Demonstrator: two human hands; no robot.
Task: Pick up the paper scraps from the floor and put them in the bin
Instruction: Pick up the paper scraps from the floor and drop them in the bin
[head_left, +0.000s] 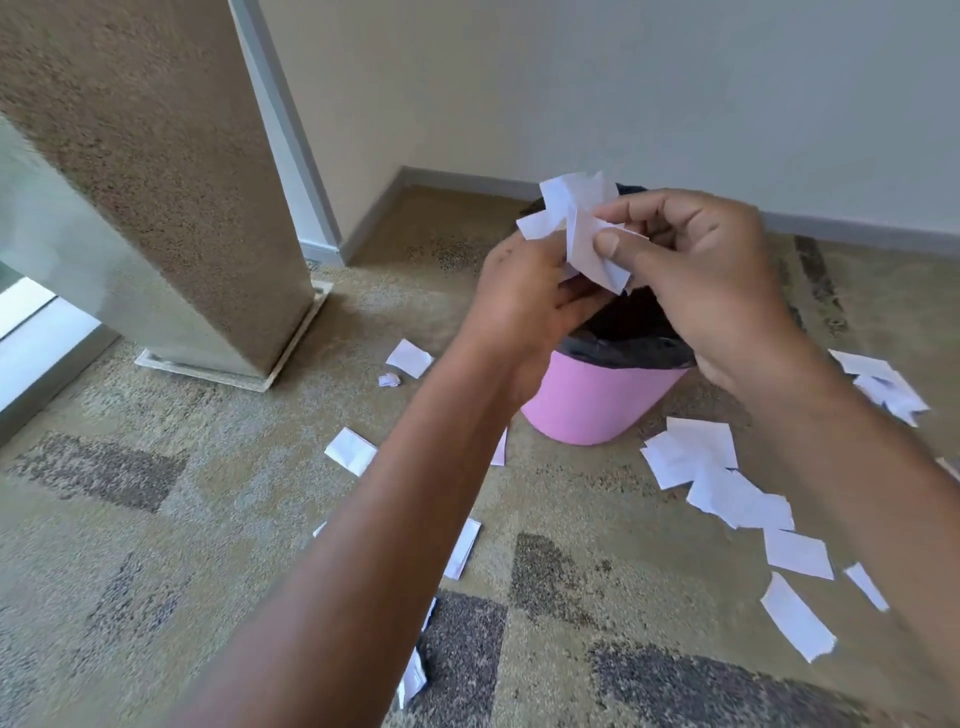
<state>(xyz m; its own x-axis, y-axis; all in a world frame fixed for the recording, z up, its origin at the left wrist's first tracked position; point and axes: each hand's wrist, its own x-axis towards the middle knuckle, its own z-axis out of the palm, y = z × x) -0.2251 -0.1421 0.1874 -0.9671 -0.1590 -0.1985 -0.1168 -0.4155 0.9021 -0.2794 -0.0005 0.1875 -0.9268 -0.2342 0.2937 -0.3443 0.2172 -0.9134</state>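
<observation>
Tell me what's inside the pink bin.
A black liner lines the pink bin. The left hand and right hand, holding paper scraps above the opening, cover most of it; contents cannot be seen.

The left hand (524, 301) and right hand (717, 280) block most of my view of the bin (597, 410), covering its rim and mouth. The left fingertips vanish behind the bunch of scraps (576, 218), whose count I cannot tell. On the carpet (208, 519), the left forearm (395, 519) hides parts of several floor scraps (464, 546), and the picture's right edge cuts off an edge scrap (949, 466).
</observation>
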